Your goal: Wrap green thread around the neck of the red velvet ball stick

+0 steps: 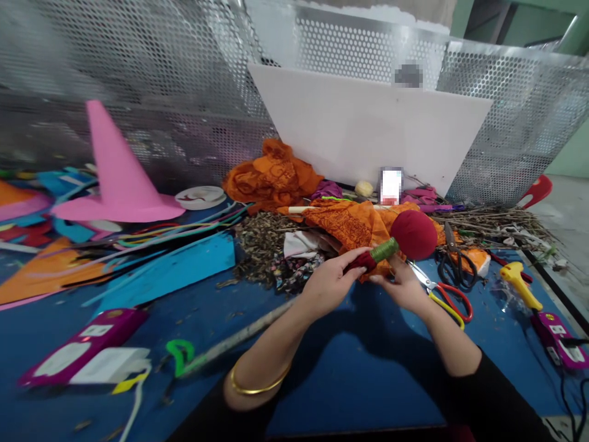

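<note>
A round ball covered in red cloth [413, 235] has a neck bound with shiny green wrapping [384, 250]. My left hand [329, 285] is closed around the gathered red cloth below the binding. A pale stick [248, 329] with a bright green strip [179, 356] at its near end lines up with the neck; my left hand and forearm hide any join. My right hand [402, 285] curls under the ball, fingers against the neck. Below lies crumpled orange patterned cloth [347, 224]. Scissors with red and yellow handles [435, 288] lie beside my right hand.
Black scissors [455, 258], a yellow glue gun [519, 284] and a purple power strip [559, 337] stand to the right. Leftward are a pink cone hat [115, 178], blue sheet [170, 270] and another purple power strip [89, 344]. A lit phone [391, 185] leans against the white board [368, 123].
</note>
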Demonstrator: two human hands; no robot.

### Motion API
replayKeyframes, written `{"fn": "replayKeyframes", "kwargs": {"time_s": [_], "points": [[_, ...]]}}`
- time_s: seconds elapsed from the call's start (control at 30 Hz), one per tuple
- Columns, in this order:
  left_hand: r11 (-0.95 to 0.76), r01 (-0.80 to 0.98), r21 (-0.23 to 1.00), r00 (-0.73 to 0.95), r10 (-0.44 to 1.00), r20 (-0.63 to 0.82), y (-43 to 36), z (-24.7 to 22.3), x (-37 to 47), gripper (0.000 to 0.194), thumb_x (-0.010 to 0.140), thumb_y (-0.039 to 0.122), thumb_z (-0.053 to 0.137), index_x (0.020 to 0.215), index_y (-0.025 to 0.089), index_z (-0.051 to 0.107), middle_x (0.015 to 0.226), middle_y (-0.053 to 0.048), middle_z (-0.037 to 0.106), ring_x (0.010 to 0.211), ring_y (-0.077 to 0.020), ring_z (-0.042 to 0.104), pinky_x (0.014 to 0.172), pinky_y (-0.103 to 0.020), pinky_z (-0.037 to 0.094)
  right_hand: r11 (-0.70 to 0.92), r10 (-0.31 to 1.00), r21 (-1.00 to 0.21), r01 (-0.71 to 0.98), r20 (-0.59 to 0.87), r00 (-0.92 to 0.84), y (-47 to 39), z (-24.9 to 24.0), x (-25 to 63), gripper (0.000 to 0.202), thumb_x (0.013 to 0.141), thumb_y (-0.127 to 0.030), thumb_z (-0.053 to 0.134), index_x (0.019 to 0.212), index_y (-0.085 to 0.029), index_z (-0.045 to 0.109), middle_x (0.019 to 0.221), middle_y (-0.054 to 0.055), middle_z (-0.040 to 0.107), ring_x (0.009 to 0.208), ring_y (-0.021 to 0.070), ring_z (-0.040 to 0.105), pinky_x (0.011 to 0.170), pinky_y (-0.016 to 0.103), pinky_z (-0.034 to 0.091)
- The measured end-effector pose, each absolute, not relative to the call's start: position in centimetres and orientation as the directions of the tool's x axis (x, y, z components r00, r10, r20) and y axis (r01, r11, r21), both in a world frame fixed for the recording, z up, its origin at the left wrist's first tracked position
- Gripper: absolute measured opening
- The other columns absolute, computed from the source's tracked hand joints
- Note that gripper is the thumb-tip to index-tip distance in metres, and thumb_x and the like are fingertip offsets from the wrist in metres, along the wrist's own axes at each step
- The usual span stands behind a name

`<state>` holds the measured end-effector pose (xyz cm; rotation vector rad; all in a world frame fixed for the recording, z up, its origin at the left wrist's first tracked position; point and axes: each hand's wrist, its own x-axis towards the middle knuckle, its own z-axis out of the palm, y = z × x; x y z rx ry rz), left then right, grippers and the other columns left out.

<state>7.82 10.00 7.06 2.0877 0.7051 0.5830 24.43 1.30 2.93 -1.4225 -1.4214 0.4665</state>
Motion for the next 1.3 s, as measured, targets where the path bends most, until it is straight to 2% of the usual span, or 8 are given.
{"fn": "replayKeyframes", "kwargs": {"time_s": [0.1,0.17,0.33,0.43,0.53,0.6,1.1,1.3], "points": [[-0.507,0.285,0.813,0.739,0.657,0.15,10.1,6.8,7.9,0.046,0.085,0.029,0.05,0.128,0.018,0.06,0.127,-0.007,0.067,0.114,-0.0243,0.063,0.103,-0.039,0.047,0.173,0.955,-0.938,0.299,0.234,0.181,1.3,2.6,23.9,0.022,0.086,-0.039,0.058,0.094,-0.021,0.069,0.081,0.003,0.071,0.075,0.0192,0.065,0.07,0.03,0.05],[-0.519,0.328,0.789,0.71,0.687,0.157,10.3,6.8,7.8,0.046,0.085,0.028,0.05,0.129,0.018,0.06,0.126,-0.008,0.068,0.113,-0.0249,0.063,0.102,-0.04,0.047,0.15,0.948,-0.936,0.318,0.228,0.223,0.9,3.0,23.8,0.026,0.09,-0.039,0.052,0.078,-0.02,0.067,0.064,0.001,0.063,0.06,0.016,0.058,0.061,0.028,0.047],[-0.566,0.412,0.714,0.646,0.734,0.21,10.7,6.5,7.9,0.044,0.089,0.027,0.049,0.131,0.021,0.058,0.127,-0.007,0.068,0.114,-0.0238,0.063,0.103,-0.04,0.046,0.387,0.766,-0.788,0.479,0.564,0.308,-0.6,4.9,23.3,0.023,0.09,-0.036,0.057,0.075,-0.022,0.069,0.096,0.009,0.065,0.097,0.0232,0.059,0.09,0.038,0.045],[-0.592,0.426,0.684,0.674,0.712,0.196,10.5,6.1,8.4,0.044,0.089,0.025,0.049,0.132,0.023,0.058,0.128,-0.005,0.067,0.114,-0.0226,0.064,0.102,-0.037,0.047,0.48,0.804,-0.864,0.152,0.503,0.317,-0.6,5.3,22.8,0.029,0.093,-0.038,0.052,0.075,-0.022,0.067,0.102,0.009,0.067,0.107,0.0248,0.06,0.099,0.043,0.043],[-0.61,0.437,0.662,0.701,0.691,0.174,10.1,5.9,8.8,0.044,0.089,0.024,0.048,0.132,0.025,0.058,0.128,-0.004,0.067,0.114,-0.0229,0.064,0.101,-0.036,0.048,0.395,0.874,-0.897,-0.197,0.301,0.381,-0.1,5.4,23.0,0.031,0.09,-0.045,0.056,0.071,-0.021,0.062,0.07,0.003,0.062,0.082,0.0221,0.066,0.084,0.039,0.05],[-0.61,0.453,0.65,0.696,0.698,0.169,10.0,5.9,9.0,0.043,0.09,0.025,0.048,0.132,0.024,0.058,0.129,-0.004,0.067,0.115,-0.0238,0.064,0.1,-0.037,0.048,0.346,0.888,-0.895,-0.283,0.215,0.406,0.1,5.4,23.3,0.032,0.085,-0.047,0.062,0.067,-0.021,0.06,0.06,0.0,0.055,0.074,0.0205,0.064,0.079,0.036,0.05],[-0.605,0.484,0.633,0.697,0.704,0.139,10.1,6.1,9.2,0.042,0.092,0.028,0.045,0.133,0.024,0.056,0.125,-0.005,0.069,0.111,-0.025,0.065,0.095,-0.036,0.049,0.487,0.748,-0.846,-0.217,0.276,0.604,0.1,4.7,22.6,0.03,0.085,-0.039,0.063,0.062,-0.021,0.057,0.056,-0.003,0.047,0.066,0.016,0.057,0.076,0.033,0.046],[-0.633,0.475,0.612,0.742,0.661,0.107,9.2,5.8,9.9,0.038,0.091,0.025,0.047,0.126,0.026,0.061,0.118,-0.004,0.072,0.105,-0.024,0.068,0.089,-0.033,0.051,0.404,0.846,-0.849,-0.341,0.205,0.492,0.2,4.7,22.8,0.029,0.082,-0.04,0.065,0.062,-0.02,0.058,0.051,-0.008,0.03,0.045,0.0089,0.032,0.055,0.027,0.039]]}}
